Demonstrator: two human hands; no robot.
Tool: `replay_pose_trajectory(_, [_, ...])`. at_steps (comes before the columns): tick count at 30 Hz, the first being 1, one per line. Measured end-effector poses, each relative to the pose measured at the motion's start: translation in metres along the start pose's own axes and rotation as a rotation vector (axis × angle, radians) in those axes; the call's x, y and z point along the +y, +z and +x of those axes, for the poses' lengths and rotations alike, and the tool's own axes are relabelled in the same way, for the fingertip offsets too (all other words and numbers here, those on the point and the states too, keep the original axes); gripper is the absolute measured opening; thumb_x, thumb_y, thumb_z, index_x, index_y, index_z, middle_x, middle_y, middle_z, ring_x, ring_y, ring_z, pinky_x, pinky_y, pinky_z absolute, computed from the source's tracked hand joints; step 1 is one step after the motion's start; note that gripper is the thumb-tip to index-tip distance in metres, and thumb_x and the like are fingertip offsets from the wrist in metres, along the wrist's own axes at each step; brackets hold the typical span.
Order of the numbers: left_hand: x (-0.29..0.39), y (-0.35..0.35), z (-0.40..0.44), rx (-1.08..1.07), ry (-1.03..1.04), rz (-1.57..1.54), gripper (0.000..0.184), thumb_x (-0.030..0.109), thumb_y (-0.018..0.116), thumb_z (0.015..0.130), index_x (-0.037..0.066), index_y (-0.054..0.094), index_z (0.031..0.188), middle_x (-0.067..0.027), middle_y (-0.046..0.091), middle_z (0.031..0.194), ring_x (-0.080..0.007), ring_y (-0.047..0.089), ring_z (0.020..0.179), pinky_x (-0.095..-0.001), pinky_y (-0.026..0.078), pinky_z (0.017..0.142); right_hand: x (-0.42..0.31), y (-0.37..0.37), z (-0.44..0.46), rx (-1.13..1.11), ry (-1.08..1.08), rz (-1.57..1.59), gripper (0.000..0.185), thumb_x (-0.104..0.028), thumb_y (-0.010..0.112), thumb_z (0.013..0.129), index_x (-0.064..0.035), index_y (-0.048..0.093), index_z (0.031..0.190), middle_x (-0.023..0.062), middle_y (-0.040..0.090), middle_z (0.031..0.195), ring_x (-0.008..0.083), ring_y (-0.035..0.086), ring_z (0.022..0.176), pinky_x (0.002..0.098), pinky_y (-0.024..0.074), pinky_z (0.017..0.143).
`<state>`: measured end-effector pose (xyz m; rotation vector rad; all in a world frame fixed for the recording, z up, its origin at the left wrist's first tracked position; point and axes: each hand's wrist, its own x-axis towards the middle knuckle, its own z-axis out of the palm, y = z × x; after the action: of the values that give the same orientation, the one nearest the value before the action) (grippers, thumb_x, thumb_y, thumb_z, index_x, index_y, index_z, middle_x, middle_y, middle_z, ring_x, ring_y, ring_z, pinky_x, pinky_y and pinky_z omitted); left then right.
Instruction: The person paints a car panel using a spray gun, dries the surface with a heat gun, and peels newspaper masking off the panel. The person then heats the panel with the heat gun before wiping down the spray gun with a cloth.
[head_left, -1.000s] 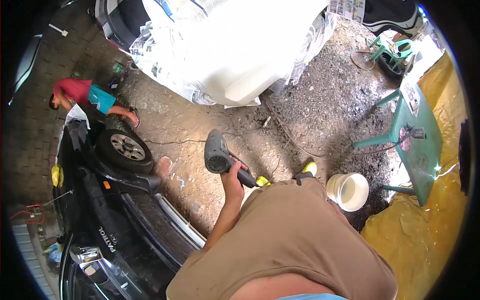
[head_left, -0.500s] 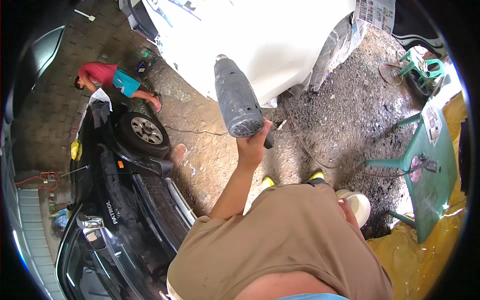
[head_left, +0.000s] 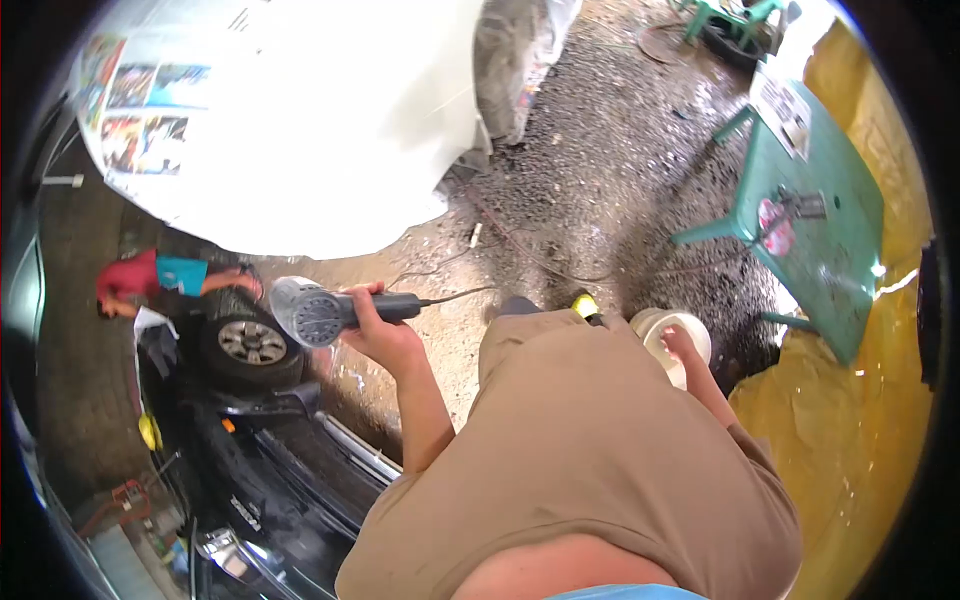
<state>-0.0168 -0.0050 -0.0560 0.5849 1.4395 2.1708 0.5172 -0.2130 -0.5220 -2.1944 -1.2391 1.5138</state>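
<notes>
In my left hand (head_left: 385, 330) is the dark grip of a heat gun (head_left: 306, 312), its round vented rear end turned up toward me. A cord (head_left: 460, 296) runs out of the grip's base to the right. My fingers are closed around the grip. On the other side, my right hand (head_left: 682, 345) is low beside my leg, curled at a white bucket (head_left: 700, 325); the exact grip on it is partly hidden. A large white car panel (head_left: 330, 130) with newspaper (head_left: 145, 115) on it lies ahead of the heat gun.
At left is a black vehicle (head_left: 300, 470) with a wheel (head_left: 252, 345) near it. A person in a red shirt (head_left: 130, 280) bends over beyond. Right, a green plastic table (head_left: 825, 240) holds newspaper and a tool. Hoses (head_left: 520, 240) cross the gravel; yellow sheeting (head_left: 810, 440) lies at right.
My left hand has moved the heat gun leftward and turned it, away from in front of the white panel. The whole view has shifted; my right hand and the bucket stay together.
</notes>
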Motion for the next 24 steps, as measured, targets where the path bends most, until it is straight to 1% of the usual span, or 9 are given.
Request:
replay_pose_trajectory(3, [0.003,0.049,-0.007,0.013,-0.051,0.065,0.03,0.009,0.068,0.088,0.001,0.048,0.109,-0.0104,0.061,0.097,-0.0189,0.061,0.084,-0.0348,0.051,0.083,-0.046,-0.016,-0.035,-0.03,0.156,-0.122,0.024,-0.015,0.055,0.096,-0.0047,0.057,0.117,0.0099,0.068,0.093,0.02,0.061,0.073,0.037,0.0506,0.062])
replay_pose_trajectory(4, [-0.001,0.052,-0.003,-0.081,-0.069,0.14,0.044,0.015,0.068,0.089,0.003,0.04,0.121,-0.0118,0.061,0.097,-0.021,0.062,0.088,-0.0366,0.054,0.078,-0.024,-0.01,-0.037,-0.004,0.127,0.163,0.028,-0.022,0.058,0.092,-0.0017,0.06,0.112,0.0124,0.068,0.094,0.0254,0.064,0.083,0.039,0.0511,0.07])
replay_pose_trajectory(5, [-0.012,0.058,0.0,-0.073,-0.032,0.195,0.036,0.016,0.068,0.088,0.001,0.047,0.113,-0.0114,0.061,0.098,-0.0207,0.061,0.088,-0.035,0.051,0.079,-0.002,0.003,-0.036,-0.004,0.079,0.44,0.035,-0.029,0.062,0.089,0.0013,0.063,0.107,0.0148,0.069,0.096,0.0308,0.066,0.094,0.041,0.0515,0.078])
replay_pose_trajectory(7, [-0.005,0.081,-0.001,-0.275,0.014,0.321,0.014,0.011,0.07,0.083,0.0,0.062,0.079,-0.0071,0.063,0.094,-0.0171,0.059,0.085,-0.0309,0.044,0.083,-0.066,-0.015,-0.06,-0.023,0.14,0.107,0.037,-0.027,0.051,0.099,-0.0001,0.055,0.125,0.0101,0.063,0.115,0.0218,0.06,0.104,0.039,0.0489,0.083])
replay_pose_trajectory(9, [-0.003,0.112,-0.001,-0.363,0.051,0.14,0.011,0.009,0.069,0.086,0.003,0.064,0.077,-0.0043,0.064,0.073,-0.0137,0.06,0.074,-0.0283,0.046,0.07,-0.072,-0.018,-0.036,-0.041,0.095,0.068,0.036,-0.026,0.051,0.099,-0.0009,0.055,0.124,0.0096,0.063,0.114,0.0214,0.06,0.101,0.0381,0.0486,0.08])
replay_pose_trajectory(12, [-0.028,0.13,0.004,-0.535,0.068,0.16,0.041,0.0,0.071,0.083,-0.001,0.05,0.118,-0.0068,0.063,0.098,-0.0154,0.061,0.082,-0.0271,0.051,0.076,-0.114,-0.033,-0.012,-0.064,0.079,0.037,0.034,-0.024,0.052,0.098,-0.0019,0.054,0.124,0.009,0.062,0.112,0.0208,0.06,0.096,0.0369,0.048,0.076])
replay_pose_trajectory(16, [-0.019,0.158,0.007,-0.819,-0.194,0.052,0.07,0.006,0.078,0.076,0.001,0.038,0.134,-0.0094,0.056,0.118,-0.0185,0.055,0.108,-0.0342,0.046,0.094,-0.162,-0.056,0.016,-0.067,0.063,0.017,0.033,-0.021,0.053,0.096,-0.0033,0.054,0.124,0.0081,0.062,0.109,0.0199,0.06,0.09,0.0352,0.0473,0.07])
replay_pose_trajectory(19, [-0.034,0.167,0.004,-0.869,-0.161,0.049,0.082,0.007,0.081,0.075,0.002,0.032,0.14,-0.0108,0.054,0.122,-0.0205,0.054,0.114,-0.0344,0.043,0.098,-0.194,-0.074,0.038,-0.057,0.052,0.014,0.032,-0.019,0.054,0.095,-0.0044,0.054,0.124,0.0075,0.062,0.107,0.0193,0.06,0.085,0.034,0.0467,0.065])
replay_pose_trajectory(24, [-0.059,0.148,-0.014,-0.644,0.151,0.121,0.071,0.005,0.078,0.078,0.002,0.035,0.134,-0.0145,0.055,0.119,-0.0232,0.055,0.114,-0.0353,0.046,0.095,-0.229,-0.096,0.061,-0.036,0.048,0.05,0.031,-0.016,0.056,0.093,-0.0061,0.054,0.123,0.0064,0.061,0.103,0.0183,0.06,0.077,0.0319,0.0458,0.058])
